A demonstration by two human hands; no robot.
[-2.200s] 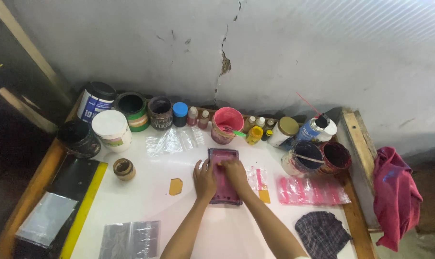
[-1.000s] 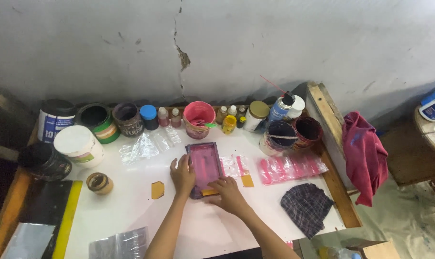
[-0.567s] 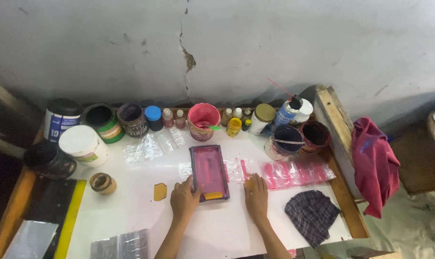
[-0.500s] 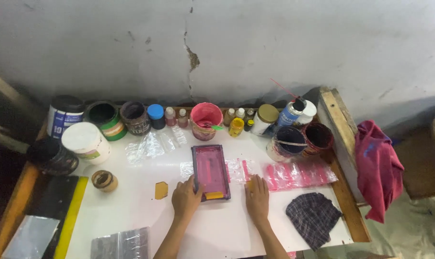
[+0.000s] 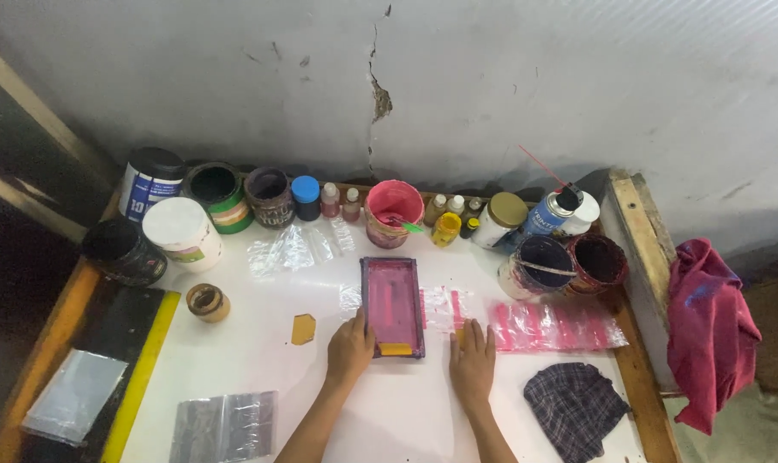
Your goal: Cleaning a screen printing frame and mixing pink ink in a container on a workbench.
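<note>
A small purple-framed printing screen [image 5: 392, 302] with pink ink lies on the white table [image 5: 260, 369]. A yellow squeegee [image 5: 396, 349] rests at its near end. My left hand [image 5: 350, 347] presses on the frame's near left corner. My right hand [image 5: 473, 362] lies flat on the table just right of the frame, fingers together, holding nothing. Its fingertips touch a small yellow piece [image 5: 458, 329] beside clear bags with pink print [image 5: 444, 304].
Paint tins, jars and small bottles line the wall, among them a pink cup [image 5: 393, 210], a spray can [image 5: 547, 214] and two dark pots [image 5: 539, 261]. Pink-printed bags [image 5: 556, 324], a checked cloth [image 5: 573, 403], clear bags [image 5: 226, 424] and a tape roll [image 5: 207, 302] lie around.
My right hand has come off the near end of the screen and now rests on the table to its right. My left hand stays at the frame's left side.
</note>
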